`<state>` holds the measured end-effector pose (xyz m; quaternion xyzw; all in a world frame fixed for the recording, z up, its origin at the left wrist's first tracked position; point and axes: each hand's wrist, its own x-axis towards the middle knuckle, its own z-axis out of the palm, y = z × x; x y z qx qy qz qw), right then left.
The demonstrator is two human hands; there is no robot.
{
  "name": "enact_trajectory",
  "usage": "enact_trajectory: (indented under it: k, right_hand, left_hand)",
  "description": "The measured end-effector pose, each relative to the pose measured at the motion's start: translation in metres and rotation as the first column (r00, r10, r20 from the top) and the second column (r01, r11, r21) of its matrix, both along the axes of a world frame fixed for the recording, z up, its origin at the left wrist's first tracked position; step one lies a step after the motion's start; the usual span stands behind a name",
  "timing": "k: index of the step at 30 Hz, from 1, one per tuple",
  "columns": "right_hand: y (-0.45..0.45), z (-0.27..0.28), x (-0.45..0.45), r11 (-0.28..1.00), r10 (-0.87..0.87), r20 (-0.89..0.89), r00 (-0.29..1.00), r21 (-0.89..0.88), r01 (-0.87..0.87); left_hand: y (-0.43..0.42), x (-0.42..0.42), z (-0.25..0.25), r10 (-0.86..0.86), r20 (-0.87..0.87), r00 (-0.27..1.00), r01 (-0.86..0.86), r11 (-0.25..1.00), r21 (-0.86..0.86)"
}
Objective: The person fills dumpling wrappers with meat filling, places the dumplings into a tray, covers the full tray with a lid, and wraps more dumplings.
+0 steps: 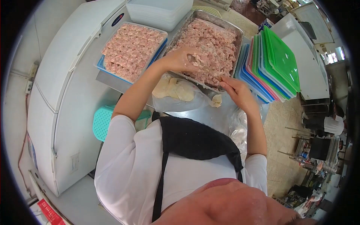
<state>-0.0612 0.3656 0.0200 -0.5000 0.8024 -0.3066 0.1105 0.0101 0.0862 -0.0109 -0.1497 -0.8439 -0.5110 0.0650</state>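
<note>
A deep metal tray (240, 37) is heaped with pinkish minced meat (210, 33). My left hand (182, 60) curls over the near left part of the meat. Its fingers are bent, and what lies in the palm is hard to make out. At the tray's near right edge, my right hand (237, 92) pinches a thin tool (221, 78) whose tip is in or near the meat. A stack of pale round dough wrappers (174, 89) rests in a clear plastic bag just below the tray. One loose wrapper (216, 100) lies beside it.
Left of the meat, a container (131, 50) holds rows of filled dumplings. White plastic tubs (161, 13) are stacked behind. Coloured lids (279, 60) stand piled at right. A white freezer (71, 97) and a teal basket (103, 122) are at left. Another person (333, 124) is far right.
</note>
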Motion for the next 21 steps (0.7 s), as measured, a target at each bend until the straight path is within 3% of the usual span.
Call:
enact_trajectory:
  k: [2, 3, 6, 9, 11, 12, 14, 15, 18, 21]
  right_hand:
    - [-0.001, -0.02, -0.02, 0.997, 0.065, -0.016, 0.998, -0.045, -0.066]
    - [-0.002, -0.018, -0.023, 1.0, 0.003, -0.076, 0.997, -0.007, -0.004]
    - [-0.01, -0.013, -0.021, 0.99, -0.133, -0.237, 0.962, 0.01, 0.14]
    - [-0.021, -0.037, -0.01, 0.985, -0.173, -0.328, 0.929, -0.081, 0.155]
    - [-0.027, -0.089, -0.029, 0.988, -0.152, -0.384, 0.911, -0.088, 0.127]
    - [-0.019, -0.091, -0.034, 0.984, -0.162, -0.367, 0.916, 0.006, 0.176]
    - [-0.008, -0.088, -0.048, 0.949, -0.184, -0.338, 0.923, 0.184, 0.256]
    - [-0.002, -0.073, -0.044, 0.952, -0.185, -0.296, 0.937, 0.183, 0.246]
    - [0.015, -0.052, -0.04, 0.97, -0.243, -0.022, 0.97, -0.04, 0.242]
    - [0.016, -0.018, -0.017, 0.986, -0.154, 0.192, 0.969, -0.032, 0.163]
  left_hand:
    - [-0.001, -0.004, -0.009, 0.057, 0.052, 0.997, -0.049, 0.99, -0.135]
    - [-0.002, -0.007, -0.016, 0.088, 0.074, 0.993, -0.072, 0.976, -0.204]
    - [-0.007, -0.016, -0.042, 0.207, 0.21, 0.955, -0.228, 0.971, 0.079]
    - [-0.016, -0.021, -0.057, 0.406, 0.287, 0.868, -0.378, 0.914, -0.148]
    - [-0.013, -0.017, -0.055, 0.355, 0.363, 0.861, -0.324, 0.935, -0.147]
    - [-0.011, -0.016, -0.052, 0.328, 0.4, 0.856, -0.295, 0.945, -0.144]
    - [-0.005, 0.0, -0.042, 0.393, 0.294, 0.871, -0.372, 0.919, -0.127]
    - [-0.005, 0.007, -0.037, 0.424, 0.24, 0.873, -0.408, 0.906, -0.116]
    - [-0.009, 0.014, -0.032, 0.268, -0.127, 0.955, -0.268, 0.963, 0.015]
    - [-0.005, 0.017, -0.014, 0.135, -0.113, 0.984, -0.139, 0.99, -0.025]
